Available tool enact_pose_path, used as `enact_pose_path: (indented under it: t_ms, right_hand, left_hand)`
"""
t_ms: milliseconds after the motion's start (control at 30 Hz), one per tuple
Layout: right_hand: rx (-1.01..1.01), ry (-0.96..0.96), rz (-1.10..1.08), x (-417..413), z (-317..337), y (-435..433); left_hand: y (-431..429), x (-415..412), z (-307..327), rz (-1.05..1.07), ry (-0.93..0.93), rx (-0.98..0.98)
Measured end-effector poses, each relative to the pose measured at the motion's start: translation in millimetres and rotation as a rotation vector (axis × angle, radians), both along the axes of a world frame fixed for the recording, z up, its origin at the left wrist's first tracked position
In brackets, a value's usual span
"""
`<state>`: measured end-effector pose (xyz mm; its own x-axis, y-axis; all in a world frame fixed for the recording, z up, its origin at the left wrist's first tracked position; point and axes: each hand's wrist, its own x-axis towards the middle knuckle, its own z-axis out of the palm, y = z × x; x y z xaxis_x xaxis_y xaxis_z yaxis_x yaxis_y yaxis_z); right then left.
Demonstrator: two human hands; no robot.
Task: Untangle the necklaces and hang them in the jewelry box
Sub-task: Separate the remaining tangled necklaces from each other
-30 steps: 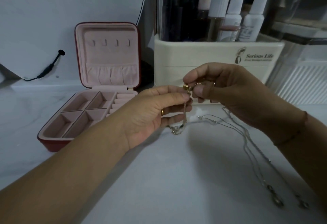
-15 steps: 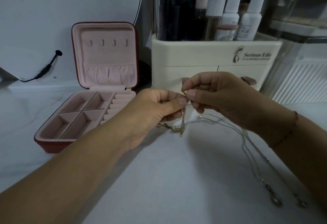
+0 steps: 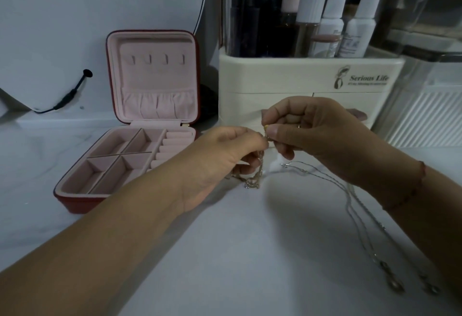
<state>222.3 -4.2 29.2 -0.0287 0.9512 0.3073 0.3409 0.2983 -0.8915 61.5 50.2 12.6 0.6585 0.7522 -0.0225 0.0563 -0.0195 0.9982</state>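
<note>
My left hand (image 3: 225,155) and my right hand (image 3: 315,133) meet fingertip to fingertip above the white table, both pinching the top of a gold necklace (image 3: 257,175). Its chain hangs down from the fingers and bunches on the table just below. Two thin silver necklaces (image 3: 355,205) lie on the table under my right forearm, running from near the hands to their pendants at the lower right. The red jewelry box (image 3: 120,165) stands open at the left, pink inside, with a row of small hooks in its upright lid; nothing hangs on the hooks.
A cream cosmetics organiser (image 3: 295,78) with several bottles stands right behind my hands. A ribbed clear container (image 3: 430,115) is at the far right. A round white mirror with a black cable (image 3: 67,95) leans at the back left.
Both hands have dropped lower toward the table and drawn closer together, still pinching the gold necklace. The silver necklaces and the jewelry box have not moved.
</note>
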Motion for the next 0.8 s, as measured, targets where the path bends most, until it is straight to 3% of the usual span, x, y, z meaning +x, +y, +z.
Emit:
enact_pose_path:
  t_ms: [233, 467, 633, 800]
  right_hand:
    - [0.003, 0.044, -0.042, 4.6, 6.2, -2.8]
    - [-0.157, -0.132, 0.041, 9.0, 7.8, -7.0]
    - [-0.161, 0.028, 0.068, 16.3, 8.0, -5.5]
    - [-0.159, 0.581, 0.216, 18.7, 16.0, -3.1]
  left_hand:
    - [3.1, -0.5, 0.4, -0.032, -0.081, -0.064]
    - [12.3, -5.7, 6.9, 0.023, -0.175, -0.139]
    - [20.8, -15.7, 13.5, 0.082, -0.25, -0.201]
    - [24.9, -16.2, 10.6, 0.114, -0.236, -0.221]
